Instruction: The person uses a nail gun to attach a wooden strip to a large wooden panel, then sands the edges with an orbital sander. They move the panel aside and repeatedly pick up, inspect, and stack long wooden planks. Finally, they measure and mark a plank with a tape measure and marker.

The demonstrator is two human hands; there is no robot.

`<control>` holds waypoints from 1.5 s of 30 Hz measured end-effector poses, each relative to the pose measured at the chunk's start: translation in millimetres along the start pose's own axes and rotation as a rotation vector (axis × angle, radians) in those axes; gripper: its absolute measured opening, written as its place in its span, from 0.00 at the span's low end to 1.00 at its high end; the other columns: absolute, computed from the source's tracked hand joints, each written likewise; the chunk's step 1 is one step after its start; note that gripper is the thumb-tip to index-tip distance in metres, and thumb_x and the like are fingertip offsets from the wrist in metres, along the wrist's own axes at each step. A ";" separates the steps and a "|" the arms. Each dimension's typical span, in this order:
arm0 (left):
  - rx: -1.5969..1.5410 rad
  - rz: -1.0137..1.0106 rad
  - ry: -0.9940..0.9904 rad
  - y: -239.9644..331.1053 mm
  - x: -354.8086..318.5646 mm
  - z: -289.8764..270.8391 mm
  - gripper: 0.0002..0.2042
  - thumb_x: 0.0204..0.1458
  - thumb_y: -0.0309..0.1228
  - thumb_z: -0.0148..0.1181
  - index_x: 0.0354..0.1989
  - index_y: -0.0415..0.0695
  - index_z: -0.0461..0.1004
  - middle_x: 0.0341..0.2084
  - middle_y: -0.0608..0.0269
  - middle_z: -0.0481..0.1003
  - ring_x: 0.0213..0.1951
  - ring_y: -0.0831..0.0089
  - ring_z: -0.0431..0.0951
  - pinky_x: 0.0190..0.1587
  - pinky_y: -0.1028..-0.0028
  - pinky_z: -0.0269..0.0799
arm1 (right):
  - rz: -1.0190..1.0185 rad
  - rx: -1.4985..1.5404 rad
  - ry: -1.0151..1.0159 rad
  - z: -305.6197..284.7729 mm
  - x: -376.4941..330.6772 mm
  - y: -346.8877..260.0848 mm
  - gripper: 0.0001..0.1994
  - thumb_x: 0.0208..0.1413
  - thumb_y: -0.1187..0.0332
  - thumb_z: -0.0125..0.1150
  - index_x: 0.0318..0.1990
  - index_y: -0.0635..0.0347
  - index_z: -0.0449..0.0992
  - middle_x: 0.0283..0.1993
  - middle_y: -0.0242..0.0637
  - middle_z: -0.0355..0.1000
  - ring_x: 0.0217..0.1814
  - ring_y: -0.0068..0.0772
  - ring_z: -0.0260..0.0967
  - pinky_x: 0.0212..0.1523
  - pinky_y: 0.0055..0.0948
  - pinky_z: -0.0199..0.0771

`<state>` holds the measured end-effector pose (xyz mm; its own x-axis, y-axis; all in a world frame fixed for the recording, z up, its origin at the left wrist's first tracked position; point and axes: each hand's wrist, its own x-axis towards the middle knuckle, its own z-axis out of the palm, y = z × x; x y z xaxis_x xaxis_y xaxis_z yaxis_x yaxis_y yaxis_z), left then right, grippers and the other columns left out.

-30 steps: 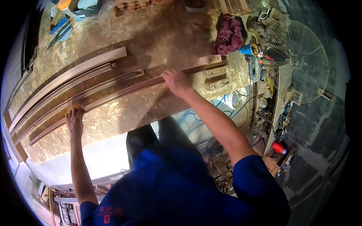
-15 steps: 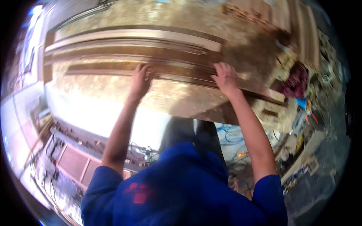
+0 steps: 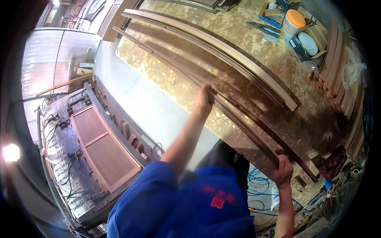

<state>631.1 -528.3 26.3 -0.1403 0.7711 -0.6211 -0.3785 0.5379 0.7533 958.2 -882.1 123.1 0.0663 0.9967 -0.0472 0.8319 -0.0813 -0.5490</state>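
Note:
My left hand (image 3: 204,100) is closed around a long brown wooden strip (image 3: 248,130) near its middle. Farther right and nearer to me, my right hand (image 3: 283,171) grips the same strip at its near end. The strip slants over the front edge of the worktable (image 3: 186,101), slightly blurred. Just beyond it, a second dark strip (image 3: 274,137) runs almost parallel, its near end by some wood blocks. Farther back lie a pale wooden strip (image 3: 238,61) and thinner strips against it. My fingertips are partly hidden.
An orange-lidded tub (image 3: 294,20), pliers (image 3: 262,27) and an open box (image 3: 308,43) stand at the back right. Stacked strips (image 3: 335,65) and a dark red cloth (image 3: 332,162) lie right. A framed wooden panel (image 3: 104,146) rests left; blue hoses (image 3: 258,184) hang below.
My view has turned, so the strips now slant down to the right. Both hands, earlier resting on strips over the table, now grip one strip nearer the front edge.

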 end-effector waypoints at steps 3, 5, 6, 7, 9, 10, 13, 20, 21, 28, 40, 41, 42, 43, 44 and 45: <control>0.101 -0.021 0.053 -24.5 -35.0 -31.1 0.10 0.53 0.28 0.62 0.36 0.33 0.74 0.27 0.50 0.75 0.28 0.59 0.79 0.33 0.63 0.78 | 0.075 0.005 -0.070 36.1 -41.1 7.9 0.17 0.54 0.78 0.60 0.52 0.61 0.68 0.48 0.51 0.69 0.49 0.63 0.70 0.47 0.52 0.73; 0.038 -0.079 0.119 -31.1 -47.6 -45.2 0.09 0.52 0.27 0.62 0.35 0.32 0.73 0.27 0.51 0.75 0.29 0.58 0.80 0.36 0.61 0.80 | 0.116 0.015 -0.051 52.4 -50.1 2.0 0.17 0.54 0.78 0.59 0.52 0.61 0.68 0.50 0.51 0.69 0.50 0.64 0.69 0.49 0.53 0.72; 0.017 -0.073 0.120 -33.5 -45.6 -52.0 0.09 0.52 0.27 0.61 0.35 0.32 0.73 0.27 0.51 0.75 0.29 0.57 0.80 0.37 0.62 0.81 | 0.113 0.014 -0.039 55.2 -49.1 0.3 0.17 0.54 0.78 0.59 0.52 0.61 0.68 0.50 0.51 0.69 0.51 0.63 0.69 0.49 0.53 0.72; -0.003 -0.066 0.121 -36.0 -40.5 -59.7 0.09 0.52 0.27 0.61 0.35 0.32 0.72 0.27 0.52 0.75 0.29 0.57 0.80 0.38 0.62 0.81 | 0.112 0.014 -0.027 59.3 -44.3 -0.6 0.17 0.54 0.78 0.59 0.52 0.61 0.68 0.50 0.51 0.69 0.51 0.63 0.69 0.50 0.53 0.71; 0.005 -0.125 0.131 -43.9 -30.0 -70.9 0.10 0.52 0.28 0.61 0.33 0.31 0.72 0.27 0.51 0.76 0.33 0.56 0.82 0.40 0.62 0.83 | 0.127 0.011 -0.040 63.3 -42.6 -1.6 0.19 0.53 0.78 0.60 0.54 0.60 0.69 0.52 0.49 0.70 0.52 0.63 0.69 0.51 0.54 0.71; 0.048 -0.144 0.110 -42.5 -30.2 -61.7 0.11 0.54 0.29 0.61 0.34 0.30 0.74 0.29 0.51 0.77 0.36 0.57 0.82 0.42 0.63 0.82 | 0.144 0.001 -0.034 67.7 -44.0 0.7 0.20 0.52 0.78 0.60 0.54 0.60 0.70 0.52 0.49 0.71 0.52 0.62 0.69 0.52 0.54 0.71; 0.491 -0.027 -0.028 -31.7 -6.1 -79.4 0.16 0.63 0.37 0.55 0.44 0.34 0.79 0.34 0.54 0.80 0.41 0.61 0.82 0.48 0.67 0.78 | 0.156 -0.041 -0.003 86.9 -35.9 2.9 0.23 0.47 0.78 0.60 0.54 0.58 0.73 0.53 0.48 0.72 0.56 0.61 0.70 0.55 0.52 0.74; 0.944 -0.319 -0.086 -2.8 31.1 -118.8 0.36 0.52 0.69 0.63 0.39 0.41 0.76 0.22 0.67 0.72 0.20 0.75 0.73 0.20 0.72 0.69 | 0.215 -0.240 0.073 122.5 1.7 -20.2 0.17 0.48 0.73 0.64 0.49 0.52 0.77 0.51 0.43 0.74 0.53 0.48 0.73 0.55 0.45 0.73; 0.858 -0.321 -0.126 -11.7 42.2 -126.4 0.29 0.59 0.60 0.62 0.45 0.41 0.77 0.21 0.69 0.71 0.17 0.78 0.68 0.17 0.72 0.61 | 0.215 -0.143 0.038 121.8 7.6 -7.6 0.10 0.52 0.72 0.61 0.43 0.54 0.78 0.46 0.43 0.75 0.49 0.50 0.74 0.50 0.48 0.73; 0.891 0.469 -0.261 2.2 5.3 -100.9 0.15 0.64 0.41 0.64 0.41 0.39 0.75 0.36 0.62 0.74 0.41 0.75 0.71 0.45 0.74 0.72 | 0.305 -0.258 0.140 122.2 -30.9 -0.7 0.06 0.56 0.68 0.56 0.41 0.52 0.74 0.43 0.39 0.71 0.50 0.42 0.71 0.53 0.44 0.70; 0.622 1.763 -1.260 134.8 -406.0 392.8 0.16 0.63 0.31 0.61 0.56 0.40 0.74 0.49 0.57 0.77 0.51 0.65 0.77 0.56 0.66 0.74 | 0.405 0.149 0.071 41.3 -115.3 86.4 0.06 0.59 0.69 0.54 0.38 0.59 0.77 0.39 0.43 0.72 0.42 0.45 0.73 0.42 0.43 0.76; 0.661 1.814 -1.233 129.6 -436.3 418.1 0.16 0.63 0.31 0.61 0.56 0.39 0.74 0.49 0.57 0.77 0.50 0.65 0.77 0.56 0.66 0.74 | 0.294 0.163 0.184 21.9 -140.0 99.2 0.09 0.60 0.66 0.53 0.36 0.60 0.77 0.37 0.42 0.73 0.41 0.41 0.73 0.40 0.42 0.76; 0.673 1.833 -1.208 125.8 -453.7 439.2 0.16 0.63 0.30 0.61 0.56 0.39 0.74 0.49 0.57 0.77 0.50 0.65 0.77 0.55 0.66 0.74 | 0.176 0.165 0.278 4.9 -159.3 113.8 0.12 0.61 0.62 0.52 0.34 0.60 0.76 0.35 0.41 0.73 0.39 0.37 0.73 0.38 0.40 0.76; 0.696 1.833 -1.177 112.2 -451.6 457.1 0.16 0.62 0.30 0.61 0.56 0.39 0.74 0.49 0.56 0.78 0.50 0.65 0.77 0.55 0.66 0.74 | 0.166 0.218 0.279 4.7 -181.8 134.3 0.10 0.60 0.63 0.53 0.35 0.60 0.77 0.36 0.42 0.73 0.40 0.38 0.73 0.38 0.40 0.76; 0.660 1.845 -1.194 88.1 -453.6 479.1 0.16 0.62 0.30 0.61 0.56 0.39 0.74 0.48 0.56 0.78 0.50 0.65 0.77 0.55 0.66 0.75 | 0.238 0.244 0.289 -12.6 -197.0 155.1 0.09 0.60 0.64 0.54 0.35 0.60 0.77 0.36 0.42 0.74 0.40 0.40 0.73 0.39 0.40 0.76; 0.671 1.893 -1.183 75.8 -457.7 494.4 0.16 0.62 0.30 0.61 0.56 0.39 0.74 0.48 0.56 0.78 0.49 0.65 0.78 0.54 0.66 0.75 | 0.282 0.282 0.307 -14.3 -193.9 164.8 0.08 0.60 0.65 0.56 0.36 0.60 0.77 0.36 0.42 0.74 0.40 0.41 0.74 0.39 0.40 0.76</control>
<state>1118.9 -671.9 474.6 0.6457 0.0206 0.7634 -0.2326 -0.9468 0.2223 1090.3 -1088.7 53.7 0.4615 0.8871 -0.0016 0.5798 -0.3030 -0.7563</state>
